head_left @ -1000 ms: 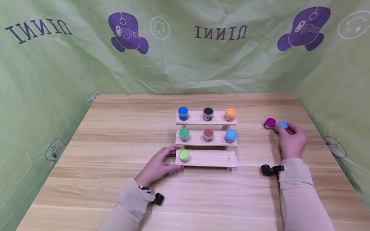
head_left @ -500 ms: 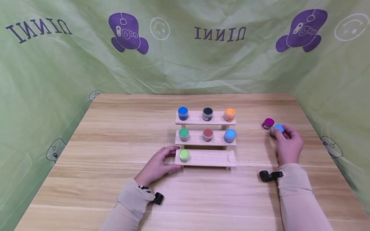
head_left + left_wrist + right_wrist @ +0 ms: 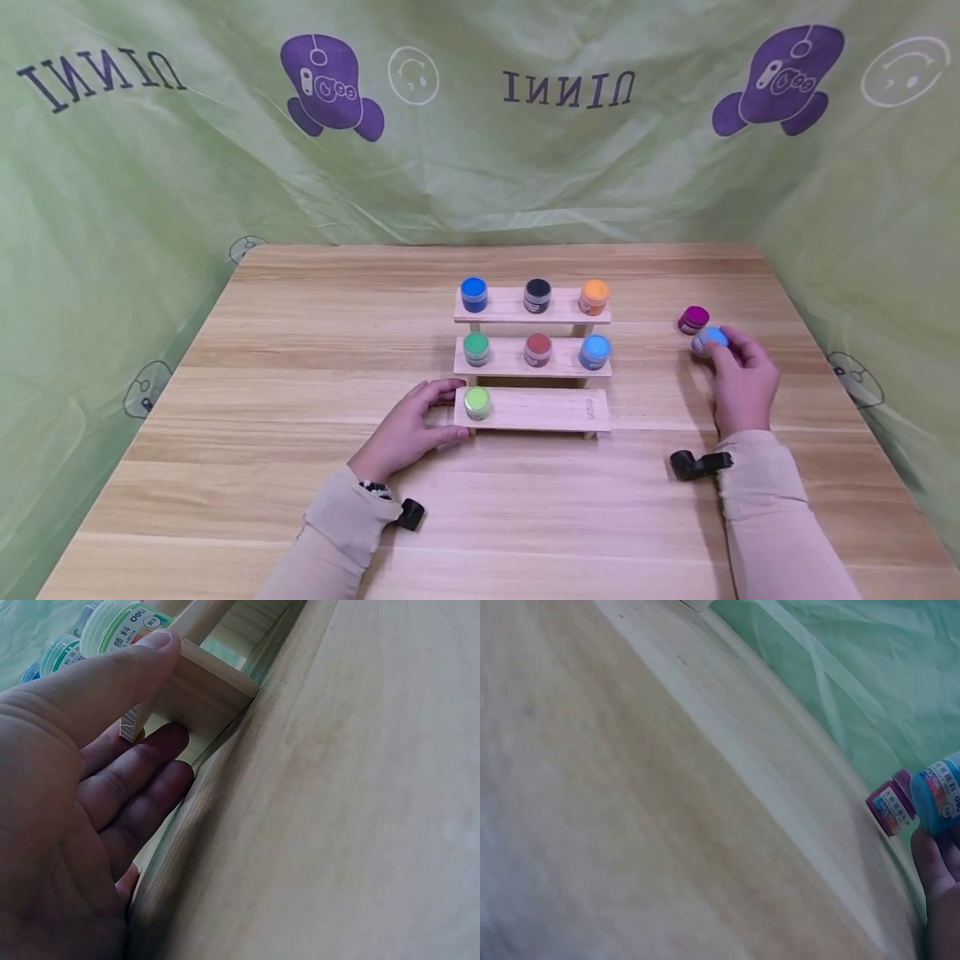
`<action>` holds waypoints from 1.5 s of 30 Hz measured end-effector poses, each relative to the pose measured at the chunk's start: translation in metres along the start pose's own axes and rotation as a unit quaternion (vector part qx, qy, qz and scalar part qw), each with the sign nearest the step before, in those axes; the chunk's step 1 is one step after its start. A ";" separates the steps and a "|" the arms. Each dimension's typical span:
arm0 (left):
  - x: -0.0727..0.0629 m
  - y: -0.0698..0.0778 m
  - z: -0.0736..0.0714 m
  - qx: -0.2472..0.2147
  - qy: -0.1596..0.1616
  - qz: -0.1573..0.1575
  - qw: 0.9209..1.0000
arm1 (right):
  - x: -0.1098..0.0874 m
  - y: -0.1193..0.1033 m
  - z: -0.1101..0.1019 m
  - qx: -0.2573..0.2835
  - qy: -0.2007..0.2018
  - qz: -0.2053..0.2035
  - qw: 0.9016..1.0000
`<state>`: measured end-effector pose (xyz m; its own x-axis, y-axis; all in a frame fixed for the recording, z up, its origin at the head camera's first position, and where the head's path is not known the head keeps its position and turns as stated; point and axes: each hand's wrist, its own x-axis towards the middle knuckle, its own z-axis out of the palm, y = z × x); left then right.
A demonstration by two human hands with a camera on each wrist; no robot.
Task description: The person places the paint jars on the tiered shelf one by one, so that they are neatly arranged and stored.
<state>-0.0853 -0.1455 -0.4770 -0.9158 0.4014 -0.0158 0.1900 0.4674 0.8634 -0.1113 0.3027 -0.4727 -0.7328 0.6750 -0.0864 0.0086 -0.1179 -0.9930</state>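
My right hand (image 3: 746, 379) pinches a light blue paint jar (image 3: 708, 341) between thumb and fingers at the right of the table. Just behind it, a magenta paint jar (image 3: 693, 320) stands on the tabletop; the right wrist view shows its label too. At the lower left end of a three-tier wooden display stand (image 3: 540, 410), my left hand (image 3: 408, 429) grips the bottom shelf, thumb at the front and fingers behind. A light green paint jar (image 3: 477, 403) sits on that shelf near the fingers, its label readable in part in the left wrist view.
The middle shelf bears green (image 3: 476, 349), brown-red (image 3: 537, 350) and blue (image 3: 595, 352) jars. On the top one are dark blue (image 3: 474, 294), black (image 3: 537, 296) and orange (image 3: 594, 297) jars. A green printed cloth (image 3: 450, 183) hangs around the table.
My right hand has drawn the light blue jar a little toward me and to the left, from beside the magenta jar to in front of it. The left hand stays at the stand.
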 end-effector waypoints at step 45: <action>0.000 -0.001 0.000 -0.008 -0.001 -0.002 1.000 | -0.076 -0.011 0.018 -0.054 -0.195 -0.065 0.977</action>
<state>-0.0859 -0.1457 -0.4780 -0.9158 0.4011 -0.0213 0.1798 0.4567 0.8713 -0.0678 0.2392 -0.4534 -0.9360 0.3472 0.0579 -0.0458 0.0432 -0.9980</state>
